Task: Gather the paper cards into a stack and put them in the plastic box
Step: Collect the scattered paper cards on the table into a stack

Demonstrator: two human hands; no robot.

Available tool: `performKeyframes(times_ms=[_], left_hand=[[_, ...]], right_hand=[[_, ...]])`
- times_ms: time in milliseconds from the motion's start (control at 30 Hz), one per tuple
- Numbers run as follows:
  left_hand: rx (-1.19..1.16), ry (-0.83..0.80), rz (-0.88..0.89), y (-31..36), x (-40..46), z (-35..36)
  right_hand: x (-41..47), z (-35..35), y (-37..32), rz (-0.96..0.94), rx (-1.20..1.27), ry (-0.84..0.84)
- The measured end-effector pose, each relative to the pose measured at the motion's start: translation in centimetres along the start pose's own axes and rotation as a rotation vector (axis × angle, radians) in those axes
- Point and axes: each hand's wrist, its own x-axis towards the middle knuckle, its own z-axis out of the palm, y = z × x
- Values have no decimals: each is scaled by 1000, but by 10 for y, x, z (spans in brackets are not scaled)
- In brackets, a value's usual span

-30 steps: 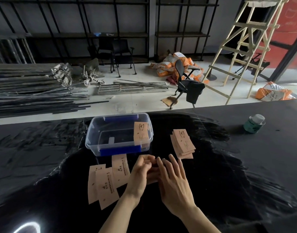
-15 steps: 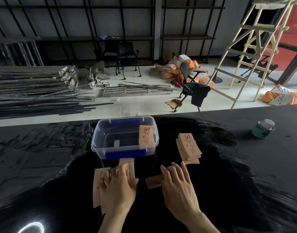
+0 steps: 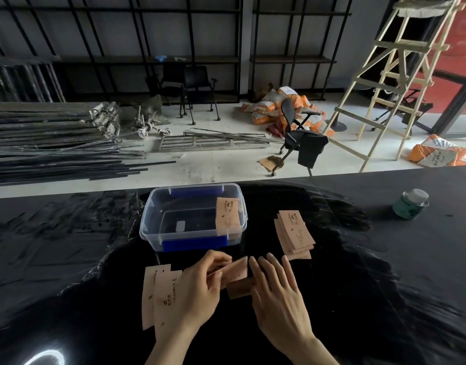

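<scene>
Hands: two, both bare, low centre of the frame. The left hand (image 3: 200, 288) had its fingers pinched on a card (image 3: 236, 270) lifted off the surface. The right hand (image 3: 276, 293) lay flat, fingers spread and open, resting on the edge of another card (image 3: 239, 287) on the table.
Cards by the left hand: at least two overlapping ones (image 3: 158, 293), lower left of centre — partly under the left wrist, so exact count was hard to call.
Card stack: one small fanned pile (image 3: 295, 233), right of centre, just beside the box; couldn't count the cards in it.
Plastic box: one clear plastic box (image 3: 153, 219) with blue clips, mid-frame, lid off. One card (image 3: 226, 216) leaned inside against its right wall.
Jar: one small green jar (image 3: 409, 205) with a pale lid, right edge, well apart from everything.
Surface: glossy black table (image 3: 384, 285) — scuffed and smeary, with a light reflection at lower left.
Room: pale floor, metal bars (image 3: 50, 151) piled at left, one wooden ladder (image 3: 400, 75) upper right, one office chair (image 3: 300, 138), orange-and-white sacks (image 3: 274, 106), dark shelving along the back wall.
</scene>
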Motion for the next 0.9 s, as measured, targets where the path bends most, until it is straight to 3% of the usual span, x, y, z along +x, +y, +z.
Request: performKeyframes(times_ms=[133, 367, 467, 567, 633, 700, 833, 900], left_hand=[[-161, -135, -4, 14, 1, 10], [-335, -1, -104, 16, 1, 26], [-110, 244, -85, 2, -3, 13], [281, 407, -294, -19, -12, -11], [487, 348, -476, -33, -18, -21], [589, 305, -531, -41, -24, -24], [632, 288, -491, -36, -22, -29], [507, 276, -424, -33, -20, -32]], right_hand=[[3, 2, -3, -14, 42, 32], [8, 4, -14, -68, 57, 28], [11, 4, -12, -90, -10, 37], [14, 8, -15, -73, -17, 73], [17, 10, -19, -59, 1, 75], [20, 11, -24, -67, 7, 68], [26, 13, -33, -93, 15, 38], [27, 12, -35, -97, 3, 25]])
